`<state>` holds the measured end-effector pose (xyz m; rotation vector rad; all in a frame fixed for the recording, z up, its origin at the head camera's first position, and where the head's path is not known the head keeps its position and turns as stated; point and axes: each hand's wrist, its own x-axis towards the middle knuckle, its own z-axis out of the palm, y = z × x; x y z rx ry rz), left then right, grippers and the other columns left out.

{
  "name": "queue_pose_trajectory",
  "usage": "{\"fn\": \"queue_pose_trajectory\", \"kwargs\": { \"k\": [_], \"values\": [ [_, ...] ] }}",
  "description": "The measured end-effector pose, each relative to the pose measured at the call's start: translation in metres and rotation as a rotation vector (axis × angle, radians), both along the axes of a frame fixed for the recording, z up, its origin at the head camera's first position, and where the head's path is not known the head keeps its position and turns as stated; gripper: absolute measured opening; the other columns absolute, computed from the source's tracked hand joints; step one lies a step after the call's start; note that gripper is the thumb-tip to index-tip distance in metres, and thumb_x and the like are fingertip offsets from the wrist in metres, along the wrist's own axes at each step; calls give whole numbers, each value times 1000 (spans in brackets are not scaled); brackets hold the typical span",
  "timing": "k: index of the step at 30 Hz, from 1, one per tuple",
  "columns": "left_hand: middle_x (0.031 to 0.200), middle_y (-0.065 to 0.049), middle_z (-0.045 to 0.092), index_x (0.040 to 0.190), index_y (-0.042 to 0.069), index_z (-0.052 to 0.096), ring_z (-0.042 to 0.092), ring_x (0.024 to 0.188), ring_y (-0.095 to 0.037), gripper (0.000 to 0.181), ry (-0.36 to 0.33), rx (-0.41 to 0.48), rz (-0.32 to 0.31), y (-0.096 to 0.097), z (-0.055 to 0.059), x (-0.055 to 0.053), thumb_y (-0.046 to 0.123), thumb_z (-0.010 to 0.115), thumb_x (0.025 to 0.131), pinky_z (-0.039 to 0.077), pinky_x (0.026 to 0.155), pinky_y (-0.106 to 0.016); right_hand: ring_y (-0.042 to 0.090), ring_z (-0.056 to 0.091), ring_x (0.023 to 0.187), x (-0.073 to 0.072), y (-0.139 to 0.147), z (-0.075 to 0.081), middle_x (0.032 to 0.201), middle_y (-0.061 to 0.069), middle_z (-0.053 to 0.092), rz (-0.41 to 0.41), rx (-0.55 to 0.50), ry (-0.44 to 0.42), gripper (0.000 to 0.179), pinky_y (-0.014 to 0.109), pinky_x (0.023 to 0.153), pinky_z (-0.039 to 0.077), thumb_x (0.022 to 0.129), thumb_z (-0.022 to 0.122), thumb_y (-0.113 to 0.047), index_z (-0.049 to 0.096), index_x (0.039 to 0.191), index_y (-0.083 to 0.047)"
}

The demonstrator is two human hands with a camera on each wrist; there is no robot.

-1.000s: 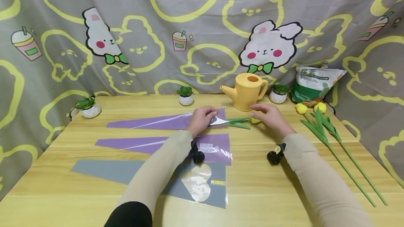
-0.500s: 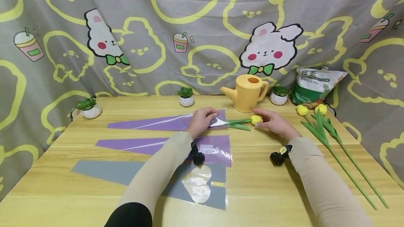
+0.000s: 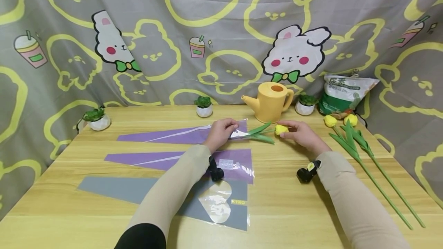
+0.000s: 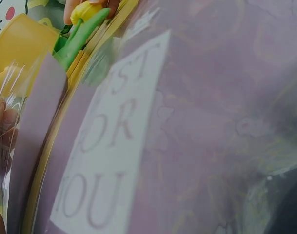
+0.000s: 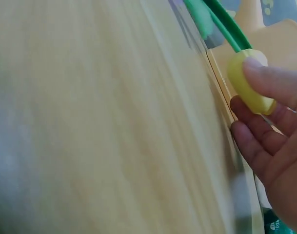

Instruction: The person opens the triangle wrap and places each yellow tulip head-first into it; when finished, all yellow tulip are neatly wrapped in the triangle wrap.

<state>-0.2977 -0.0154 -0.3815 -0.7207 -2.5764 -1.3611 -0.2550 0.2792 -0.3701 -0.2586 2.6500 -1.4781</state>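
A yellow artificial tulip point(image 3: 281, 129) lies partly inside the farthest purple flower sleeve point(image 3: 173, 133), its leaves and bloom outside the wide mouth. My left hand point(image 3: 220, 132) pinches the sleeve near that mouth. My right hand point(image 3: 302, 136) holds the bloom; in the right wrist view the thumb lies on the yellow petals point(image 5: 241, 83) with fingers behind. The left wrist view looks through clear and purple film, with a white printed label point(image 4: 109, 136). The stem inside the sleeve is mostly hidden.
A second purple sleeve point(image 3: 145, 158) and a grey sleeve point(image 3: 114, 188) lie nearer. Two yellow tulips point(image 3: 375, 164) lie at right. Behind stand a yellow watering can point(image 3: 269, 103), several potted succulents point(image 3: 204, 107) and a white-green bag point(image 3: 342, 95).
My right hand has shifted slightly right, leaving the bloom more visible. One tulip leaf now angles up and away from the stem. My left hand stays on the sleeve.
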Motion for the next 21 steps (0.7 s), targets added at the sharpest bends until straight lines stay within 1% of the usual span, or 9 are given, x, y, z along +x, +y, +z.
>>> {"fn": "queue_pose_trajectory", "kwargs": {
  "k": [3, 6, 8, 12, 17, 21],
  "values": [
    [85, -2, 69, 93, 8, 70, 60, 77, -13, 14, 13, -10, -8, 0, 0, 0, 16, 59, 91, 48, 73, -28, 19, 49, 103, 3, -3, 1, 135, 16, 47, -41, -42, -18, 53, 26, 88, 36, 86, 66, -22, 48, 133, -5],
    [86, -3, 69, 93, 8, 70, 59, 77, -13, 14, 10, -14, -12, 0, 1, 0, 16, 59, 91, 47, 72, -27, 21, 47, 108, 6, -9, 0, 132, 15, 49, -72, -101, -36, 54, 30, 93, 33, 85, 67, -25, 49, 132, -5],
    [87, -3, 69, 93, 8, 70, 59, 78, -13, 14, 5, -16, -12, 1, 2, 1, 17, 59, 91, 47, 73, -28, 21, 46, 110, 5, -13, -2, 131, 14, 50, -82, -125, -43, 53, 32, 96, 32, 85, 68, -26, 50, 131, -5],
    [89, -3, 69, 93, 8, 70, 60, 81, -14, 14, 15, -17, -16, 1, 3, 1, 16, 59, 91, 48, 75, -28, 21, 47, 109, 2, -21, -3, 128, 13, 52, -84, -122, -48, 52, 35, 97, 31, 84, 69, -26, 52, 129, -6],
    [89, -4, 70, 93, 7, 70, 61, 81, -14, 13, 48, -14, -20, 2, 3, 2, 16, 60, 90, 48, 76, -28, 19, 50, 102, -2, -32, -3, 122, 16, 56, -64, -102, -17, 48, 33, 93, 34, 84, 69, -21, 54, 126, -4],
    [90, -4, 70, 93, 7, 70, 61, 82, -14, 13, 50, -10, -32, 3, 3, 2, 15, 61, 90, 49, 77, -27, 16, 51, 99, -3, -40, -3, 120, 15, 58, -54, -107, -8, 46, 30, 91, 35, 83, 69, -19, 55, 124, -3]
  ]
}}
